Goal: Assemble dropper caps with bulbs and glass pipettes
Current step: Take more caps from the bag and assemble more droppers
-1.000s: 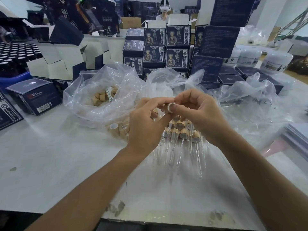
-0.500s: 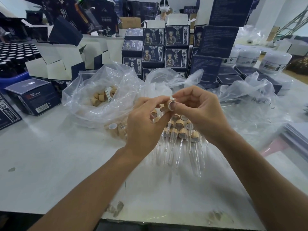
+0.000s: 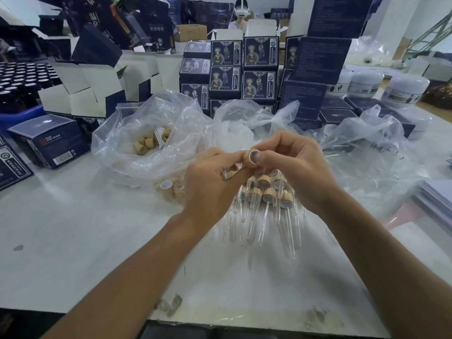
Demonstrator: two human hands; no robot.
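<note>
A tan wood-look dropper cap [image 3: 249, 158] with a white inner ring is held between both hands above the table. My left hand [image 3: 210, 184] grips its side with curled fingers. My right hand [image 3: 291, 167] pinches it, the thumb pressed into the cap's open end. Below the hands lies a pile of finished droppers [image 3: 266, 194], tan caps with clear glass pipettes pointing toward me. Loose caps [image 3: 171, 188] lie just left of my left hand. A clear plastic bag [image 3: 146, 143] behind them holds several more caps.
More clear bags [image 3: 367, 148] lie crumpled to the right. Stacked dark blue boxes [image 3: 244, 69] and open cartons [image 3: 85, 94] line the back of the white table [image 3: 73, 241]. White jars [image 3: 403, 90] stand far right, dark bottles [image 3: 22, 79] far left. A person sits behind.
The cap has turned between my fingers so its white-ringed open end faces me more. My right thumb now presses into that opening. Both hands stay above the dropper pile.
</note>
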